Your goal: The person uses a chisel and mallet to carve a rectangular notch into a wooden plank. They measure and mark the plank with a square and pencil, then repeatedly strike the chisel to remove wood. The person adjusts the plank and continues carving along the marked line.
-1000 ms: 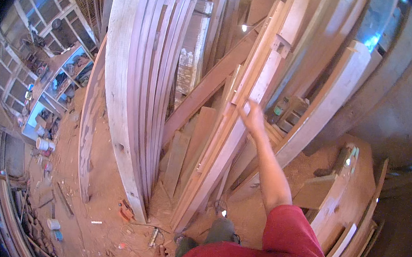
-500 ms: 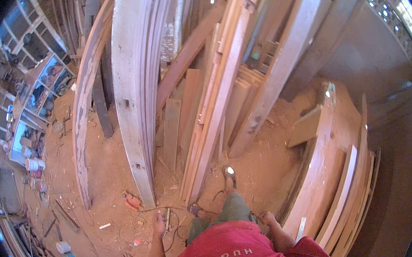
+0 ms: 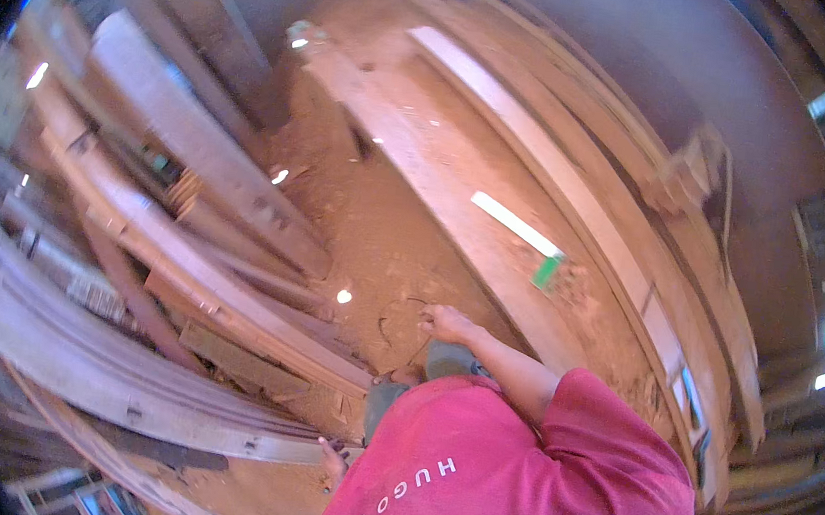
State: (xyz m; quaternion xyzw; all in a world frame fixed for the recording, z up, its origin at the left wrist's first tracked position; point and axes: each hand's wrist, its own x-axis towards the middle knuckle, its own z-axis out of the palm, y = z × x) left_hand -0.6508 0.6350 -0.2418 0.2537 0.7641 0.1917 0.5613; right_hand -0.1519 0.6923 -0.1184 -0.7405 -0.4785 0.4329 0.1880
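Observation:
My right hand (image 3: 448,323) hangs in front of my body, over the sandy floor, with its fingers curled. A thin dark line like a cord shows beside it, but whether the fingers hold it is unclear. Low at my left side, my left hand (image 3: 335,459) is partly hidden by the red shirt; its visible fingers are apart and nothing shows in them. It is nearest to the lower ends of the leaning boards (image 3: 252,442). To the right of my right hand lies a long wooden bench or thick plank (image 3: 439,200), bearing a bright white strip (image 3: 515,224) with a green end (image 3: 546,272).
Tall planks (image 3: 195,124) lean in rows on the left. Long boards (image 3: 543,161) lie along the right, with a pale wooden block (image 3: 687,176) beyond them. Wood shavings (image 3: 570,286) lie near the green end. Brown dust covers the floor (image 3: 374,243).
The view has swung right, so the leaning planks now lie further left and the bench fills the middle. The white strip's green end has come into view. Both hands remain low by my body.

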